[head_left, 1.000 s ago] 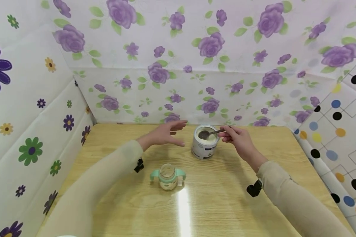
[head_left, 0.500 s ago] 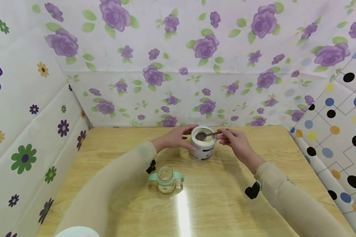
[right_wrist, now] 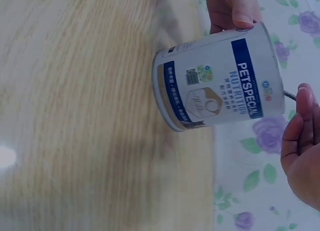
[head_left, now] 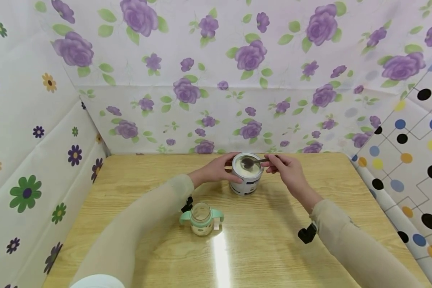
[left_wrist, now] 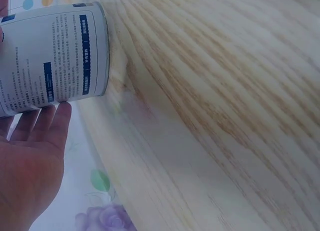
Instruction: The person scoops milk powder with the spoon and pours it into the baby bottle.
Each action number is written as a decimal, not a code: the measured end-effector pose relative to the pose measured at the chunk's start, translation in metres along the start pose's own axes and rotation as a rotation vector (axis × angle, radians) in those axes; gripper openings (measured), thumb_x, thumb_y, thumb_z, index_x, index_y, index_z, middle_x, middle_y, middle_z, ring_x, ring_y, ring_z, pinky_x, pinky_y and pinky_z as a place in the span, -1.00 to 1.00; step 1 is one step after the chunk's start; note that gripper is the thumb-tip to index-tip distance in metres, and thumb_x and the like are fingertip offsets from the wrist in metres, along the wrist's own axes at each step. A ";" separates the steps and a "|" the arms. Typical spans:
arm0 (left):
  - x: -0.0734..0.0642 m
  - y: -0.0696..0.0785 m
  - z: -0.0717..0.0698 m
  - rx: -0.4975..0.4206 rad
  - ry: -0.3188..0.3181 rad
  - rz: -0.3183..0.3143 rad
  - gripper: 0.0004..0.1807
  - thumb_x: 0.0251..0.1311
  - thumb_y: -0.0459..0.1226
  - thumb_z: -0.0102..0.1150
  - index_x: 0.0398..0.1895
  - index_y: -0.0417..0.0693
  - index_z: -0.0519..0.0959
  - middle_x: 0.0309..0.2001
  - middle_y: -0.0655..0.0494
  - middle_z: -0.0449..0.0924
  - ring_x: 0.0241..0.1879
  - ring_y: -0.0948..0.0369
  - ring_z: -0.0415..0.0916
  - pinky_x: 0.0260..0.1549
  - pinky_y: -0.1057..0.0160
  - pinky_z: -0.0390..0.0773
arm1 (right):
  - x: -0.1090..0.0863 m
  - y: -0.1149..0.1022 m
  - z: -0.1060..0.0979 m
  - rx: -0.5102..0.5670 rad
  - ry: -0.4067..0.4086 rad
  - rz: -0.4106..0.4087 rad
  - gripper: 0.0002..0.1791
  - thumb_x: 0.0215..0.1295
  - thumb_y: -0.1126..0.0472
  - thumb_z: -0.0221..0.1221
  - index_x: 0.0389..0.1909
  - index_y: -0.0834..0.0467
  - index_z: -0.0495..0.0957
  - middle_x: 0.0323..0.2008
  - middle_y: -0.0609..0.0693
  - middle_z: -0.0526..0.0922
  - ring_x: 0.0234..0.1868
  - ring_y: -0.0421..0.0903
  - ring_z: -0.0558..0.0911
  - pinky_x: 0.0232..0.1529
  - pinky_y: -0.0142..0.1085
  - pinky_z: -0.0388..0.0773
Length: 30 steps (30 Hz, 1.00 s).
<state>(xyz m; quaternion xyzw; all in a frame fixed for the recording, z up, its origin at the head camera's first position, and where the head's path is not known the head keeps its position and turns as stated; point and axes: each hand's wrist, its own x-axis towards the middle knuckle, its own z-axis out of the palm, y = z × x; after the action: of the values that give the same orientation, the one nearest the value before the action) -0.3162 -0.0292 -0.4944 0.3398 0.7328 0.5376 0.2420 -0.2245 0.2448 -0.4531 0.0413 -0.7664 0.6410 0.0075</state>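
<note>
Left hand (head_left: 216, 170) is gripping the white can (head_left: 245, 186), right hand (head_left: 289, 171) is pinching the spoon (head_left: 260, 161), its bowl showing inside the can, can standing upright on the bench (head_left: 273, 256), green-handled bottle (head_left: 201, 225) standing nearby

smooth wood grain shown on the tabletop (head_left: 266, 240), glossy where a streak of light is reflected, a metal-rimmed can (head_left: 243, 186) wrapped in a smooth printed label (right_wrist: 215, 86), a spoon (head_left: 248, 163) made of shiny metal, a clear-walled bottle (head_left: 201, 229) fitted with smooth plastic-looking handles (head_left: 217, 214), matt cloth sleeves (head_left: 158, 212), a creased floral sheet (head_left: 216, 104)

Can (left_wrist: 60, 56) partly outside left wrist view.
</note>
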 end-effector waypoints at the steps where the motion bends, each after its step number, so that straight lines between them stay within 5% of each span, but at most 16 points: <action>1: 0.000 0.001 0.000 -0.001 0.000 -0.001 -0.02 0.20 -0.31 0.60 0.65 0.14 0.29 0.43 0.10 0.44 0.40 0.05 0.44 0.39 -0.02 0.52 | -0.001 -0.003 -0.001 -0.032 0.001 -0.025 -0.43 0.68 -0.03 0.12 0.30 0.42 0.60 -0.19 -0.08 0.86 -0.26 -0.18 0.74 -0.10 -0.38 0.69; 6: -0.002 0.004 -0.001 0.006 0.005 -0.014 -0.02 0.21 -0.30 0.60 0.65 0.15 0.28 0.44 0.10 0.43 0.40 0.06 0.44 0.38 0.01 0.54 | -0.010 -0.013 0.001 -0.278 -0.005 -0.203 -0.56 0.68 0.03 0.14 0.25 0.28 0.69 -0.18 0.04 0.86 -0.28 -0.16 0.76 -0.27 -0.39 0.69; 13: -0.003 0.003 -0.002 0.016 0.009 -0.019 -0.03 0.23 -0.27 0.59 0.66 0.16 0.28 0.45 0.08 0.41 0.41 0.04 0.44 0.37 0.01 0.54 | -0.017 -0.012 0.012 -0.500 0.039 -0.378 -0.68 0.65 0.17 0.18 0.21 0.23 0.74 -0.27 -0.02 0.86 -0.34 -0.02 0.77 -0.75 -0.36 0.28; 20: -0.004 0.002 -0.002 0.029 0.006 -0.012 -0.04 0.24 -0.25 0.59 0.65 0.18 0.28 0.45 0.12 0.41 0.41 0.08 0.45 0.35 0.03 0.56 | -0.006 -0.011 0.020 -0.485 0.021 -0.338 -0.65 0.67 0.10 0.15 0.18 0.23 0.76 -0.23 0.03 0.86 -0.30 -0.07 0.77 -0.55 -0.38 0.41; 30: -0.002 0.001 0.000 0.011 -0.011 0.005 -0.06 0.24 -0.25 0.59 0.64 0.17 0.30 0.40 0.12 0.45 0.38 0.10 0.47 0.34 0.04 0.57 | 0.004 -0.017 0.020 -0.383 -0.207 -0.224 -0.68 0.69 0.13 0.12 0.04 0.22 0.80 -0.20 0.02 0.85 -0.27 -0.09 0.77 -0.23 -0.32 0.69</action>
<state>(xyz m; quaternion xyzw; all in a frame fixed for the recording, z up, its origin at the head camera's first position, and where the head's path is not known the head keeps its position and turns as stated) -0.3145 -0.0309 -0.4933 0.3461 0.7333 0.5324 0.2430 -0.2262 0.2225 -0.4396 0.1891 -0.8613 0.4715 0.0077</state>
